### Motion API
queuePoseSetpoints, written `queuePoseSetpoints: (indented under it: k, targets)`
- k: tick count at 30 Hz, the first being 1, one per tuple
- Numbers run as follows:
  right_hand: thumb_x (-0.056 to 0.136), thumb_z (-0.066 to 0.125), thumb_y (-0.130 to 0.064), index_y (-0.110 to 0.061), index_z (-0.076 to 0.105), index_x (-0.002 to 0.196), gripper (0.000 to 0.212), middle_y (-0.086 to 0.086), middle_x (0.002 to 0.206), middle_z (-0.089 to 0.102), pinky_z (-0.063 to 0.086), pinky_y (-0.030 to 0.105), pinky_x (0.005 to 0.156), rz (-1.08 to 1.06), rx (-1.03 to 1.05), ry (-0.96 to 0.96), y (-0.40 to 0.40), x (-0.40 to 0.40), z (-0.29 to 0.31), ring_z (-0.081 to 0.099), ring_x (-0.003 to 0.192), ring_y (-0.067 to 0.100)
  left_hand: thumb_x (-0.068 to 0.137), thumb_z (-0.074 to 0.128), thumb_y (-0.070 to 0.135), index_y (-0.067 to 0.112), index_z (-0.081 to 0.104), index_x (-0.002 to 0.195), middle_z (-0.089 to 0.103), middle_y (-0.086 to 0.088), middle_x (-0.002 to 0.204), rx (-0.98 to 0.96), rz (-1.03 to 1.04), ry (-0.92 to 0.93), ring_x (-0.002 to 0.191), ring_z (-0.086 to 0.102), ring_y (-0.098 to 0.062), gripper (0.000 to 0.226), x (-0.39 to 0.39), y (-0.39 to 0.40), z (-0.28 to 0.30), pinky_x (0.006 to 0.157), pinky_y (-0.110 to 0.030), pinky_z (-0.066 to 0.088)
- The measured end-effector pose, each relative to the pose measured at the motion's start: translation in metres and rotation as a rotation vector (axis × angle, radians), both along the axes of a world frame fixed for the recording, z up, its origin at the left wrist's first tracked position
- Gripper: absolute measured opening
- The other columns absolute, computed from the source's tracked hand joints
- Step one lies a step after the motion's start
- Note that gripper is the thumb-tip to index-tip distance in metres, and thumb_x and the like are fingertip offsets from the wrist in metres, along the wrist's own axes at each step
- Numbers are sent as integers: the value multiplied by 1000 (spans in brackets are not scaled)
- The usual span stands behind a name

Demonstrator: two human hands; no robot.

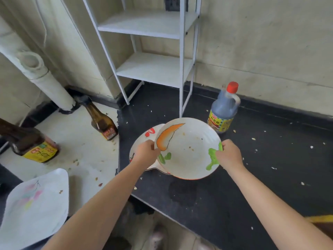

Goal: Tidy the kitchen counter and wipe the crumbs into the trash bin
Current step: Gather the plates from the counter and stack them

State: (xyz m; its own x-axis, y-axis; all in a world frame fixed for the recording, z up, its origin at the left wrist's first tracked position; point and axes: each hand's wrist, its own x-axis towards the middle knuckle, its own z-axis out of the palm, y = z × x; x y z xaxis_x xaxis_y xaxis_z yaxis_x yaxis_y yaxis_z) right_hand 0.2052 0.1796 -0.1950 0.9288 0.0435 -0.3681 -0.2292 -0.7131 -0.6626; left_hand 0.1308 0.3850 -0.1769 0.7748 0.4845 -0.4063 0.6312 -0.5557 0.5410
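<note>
Clearly the tidying is only partly under way. Both hands hold the carrot-painted plate [187, 148] tilted above the dark counter [234, 186]: the left hand [146, 152] pinches its near-left rim with curled fingers, and the right hand [228, 155] grips the opposite rim by the green leaf painting. Just under and behind the left hand lies a second plate [144, 141] with red marks, partly covered by the held one, so stacking the dishes looks like the step in hand. A few bits sit on the held plate's face.

Crumbs [255, 139] are scattered over the counter beyond and to the right of the right hand, and more lie on the pale surface [86, 159] left of the left hand; none seem wiped yet. No cloth or trash bin shows. Three bottles wait unsorted: a red-capped dark bottle [224, 109] beyond the right hand, a brown bottle [101, 121] lying beyond the left hand, and another [28, 143] further left. A pale floral plate [36, 208] sits near the left forearm. The bottle labels are yellow with printed characters, too small and blurred to read.
</note>
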Motion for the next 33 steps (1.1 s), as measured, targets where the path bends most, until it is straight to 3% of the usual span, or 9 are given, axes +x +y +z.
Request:
queuePoseSetpoints:
  k: [5,9,12,17,21,25,28,30,33]
  targets:
    - [86,54,-8,-5,42,87,13,10,90,51,34,29,57,28,-21,58,67,-1,-18,49,81,24,91,44,11,17,37,56,39,4,59,131,-7,73,62,42,-15,36,1,62,-15,45,-19,26]
    - [87,54,-10,-10,37,77,19,7,86,49,27,23,46,23,-111,117,94,-4,-30,46,78,22,93,46,15,9,56,79,43,4,63,118,-52,142,67,46,-14,19,4,88,-33,45,-16,29]
    - [88,55,-12,-4,45,100,18,13,106,55,28,23,47,12,-203,131,106,-5,-34,49,82,23,95,45,19,7,64,100,53,0,76,113,-70,148,69,49,-12,23,8,98,-44,47,-15,35]
    - [86,59,-14,0,45,117,36,17,124,46,43,32,74,-14,-272,147,118,-1,-36,54,106,30,96,47,20,10,62,113,63,-8,109,151,-89,178,86,59,-17,24,15,105,-55,71,-23,51]
    - [89,54,-12,0,41,118,34,15,116,52,35,26,57,-18,-268,150,123,1,-36,51,89,25,97,47,23,10,54,125,44,-9,130,203,-124,188,103,57,-19,31,16,106,-61,80,-24,51]
    - [89,51,-10,-7,38,101,18,8,93,47,29,24,47,-23,-246,148,127,2,-35,49,80,22,98,43,23,8,45,127,57,-9,117,60,-78,192,89,53,-15,32,13,112,-64,71,-25,48]
    - [87,51,-7,-8,38,94,15,7,93,49,36,26,54,-6,-180,161,132,-2,-37,49,81,21,97,44,21,7,49,121,57,-9,105,65,-64,191,86,49,-15,28,5,124,-66,69,-24,42]
    - [85,51,-6,-7,42,96,14,7,93,50,39,31,63,2,-128,164,138,-4,-37,50,84,21,96,45,19,5,51,117,55,-9,98,93,-68,193,86,49,-17,26,0,132,-65,69,-25,41]
    - [84,52,-6,-4,48,104,20,6,94,51,39,30,64,34,-59,171,149,-10,-40,50,84,20,94,46,16,1,55,113,56,-11,96,119,-76,215,85,50,-20,25,-10,144,-64,68,-27,41]
